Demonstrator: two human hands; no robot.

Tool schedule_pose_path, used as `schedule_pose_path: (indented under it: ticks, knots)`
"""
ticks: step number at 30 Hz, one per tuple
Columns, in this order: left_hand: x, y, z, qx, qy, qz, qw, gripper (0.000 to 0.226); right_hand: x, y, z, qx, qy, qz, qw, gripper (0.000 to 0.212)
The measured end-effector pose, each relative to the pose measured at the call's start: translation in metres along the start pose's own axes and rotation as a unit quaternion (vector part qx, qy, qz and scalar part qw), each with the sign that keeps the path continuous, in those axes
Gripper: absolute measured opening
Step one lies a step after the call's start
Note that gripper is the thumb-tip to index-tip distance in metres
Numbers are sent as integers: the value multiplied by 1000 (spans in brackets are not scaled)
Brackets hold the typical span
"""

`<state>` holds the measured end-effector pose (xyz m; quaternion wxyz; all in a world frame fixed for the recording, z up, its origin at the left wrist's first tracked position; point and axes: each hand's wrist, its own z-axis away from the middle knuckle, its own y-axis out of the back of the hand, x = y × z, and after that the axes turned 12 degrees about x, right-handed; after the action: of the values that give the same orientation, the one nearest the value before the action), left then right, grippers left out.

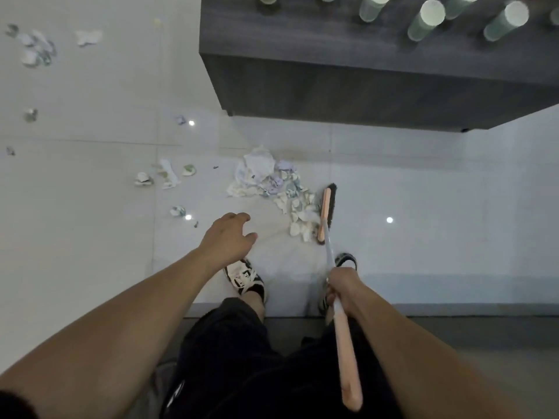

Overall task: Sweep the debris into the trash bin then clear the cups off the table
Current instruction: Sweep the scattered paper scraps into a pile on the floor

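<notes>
A pile of crumpled paper and torn scraps (272, 186) lies on the white tiled floor in front of my feet. The broom head (326, 211), peach with dark bristles, rests against the pile's right edge. My right hand (343, 287) grips the broom's handle, whose peach end runs back past my leg. My left hand (231, 237) hovers over the floor to the left of the pile, fingers loosely curled, holding nothing. Several pale green cups (426, 19) stand on the dark table (302, 34) at the top. No trash bin is in view.
Loose scraps (165, 175) lie left of the pile, more debris (36, 46) sits at the far top left, and small bits (30, 114) dot the left floor. The table's dark side panel (348, 92) stands just beyond the pile. My shoes (245, 278) stand close behind the broom.
</notes>
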<state>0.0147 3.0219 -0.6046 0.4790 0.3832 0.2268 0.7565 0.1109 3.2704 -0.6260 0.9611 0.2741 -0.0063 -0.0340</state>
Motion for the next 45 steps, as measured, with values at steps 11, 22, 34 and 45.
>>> schedule_pose_path:
  ticks: [11, 22, 34, 45]
  knots:
    - [-106, 26, 40, 29, 45, 60, 997, 50, -10, -139, 102, -83, -4, 6, 997, 23]
    - [-117, 69, 42, 60, 62, 97, 992, 51, -65, -97, 150, -69, 40, 52, 995, 23]
    - [-55, 90, -11, 84, 60, 61, 993, 52, -192, -60, 70, -5, 154, 120, 981, 19]
    - [-45, 138, -50, 73, 81, -25, 994, 49, -219, -133, 94, -151, 155, 199, 956, 27]
